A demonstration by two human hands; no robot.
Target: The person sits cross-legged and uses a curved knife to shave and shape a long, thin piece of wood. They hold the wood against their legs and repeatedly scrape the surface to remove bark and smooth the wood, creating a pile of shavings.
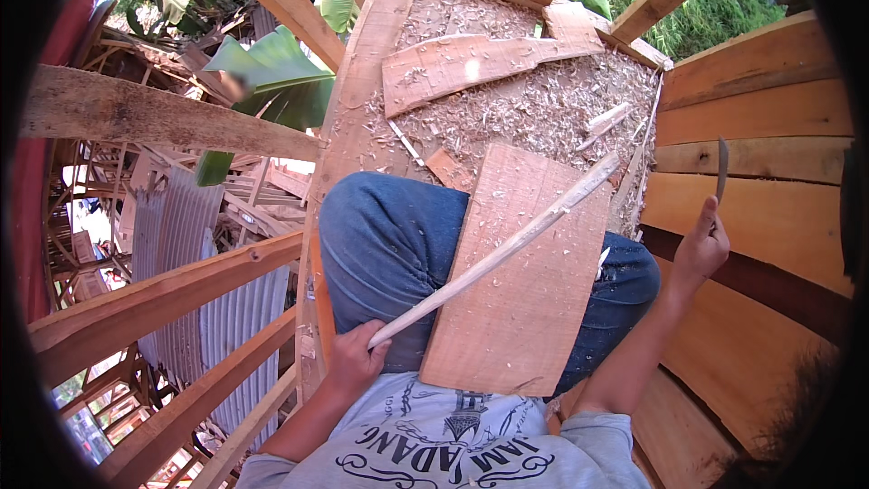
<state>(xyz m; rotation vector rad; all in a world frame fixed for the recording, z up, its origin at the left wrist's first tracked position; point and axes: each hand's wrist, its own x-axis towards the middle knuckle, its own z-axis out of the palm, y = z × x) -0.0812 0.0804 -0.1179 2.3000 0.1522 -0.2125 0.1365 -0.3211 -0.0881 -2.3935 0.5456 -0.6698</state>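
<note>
Gripping the stick (493, 258) by its near end, the left hand (356, 360) is closing its fingers round the wood beside the left thigh. The stick is slanting up and to the right across the board (516, 326), its far end reaching the board's upper right corner. The right hand (701, 243) is clasping a knife (722, 167) out to the right, blade pointing up; the fingers are hiding the handle. The blade is standing well apart from the stick, so no cut is being made at this moment.

The board is lying tilted across the lap, over the jeans (380, 226), and is carrying a few loose curls. Beyond the knees, shavings (579, 81) are covering much of the floor, with a large offcut (434, 77) and a small chunk (608, 118) lying among them.

As for progress, the stick is looking pale, slim and fairly straight for most of its length, which is suggesting that much of its shaping is done. Its far part is showing a nick and some uneven, darker patches, so some smoothing is probably remaining there. The underside is facing away, and how finished that is, I cannot tell. Plank walling (742, 204) is rising on the right, and wooden rails (172, 290) are crossing on the left.
</note>
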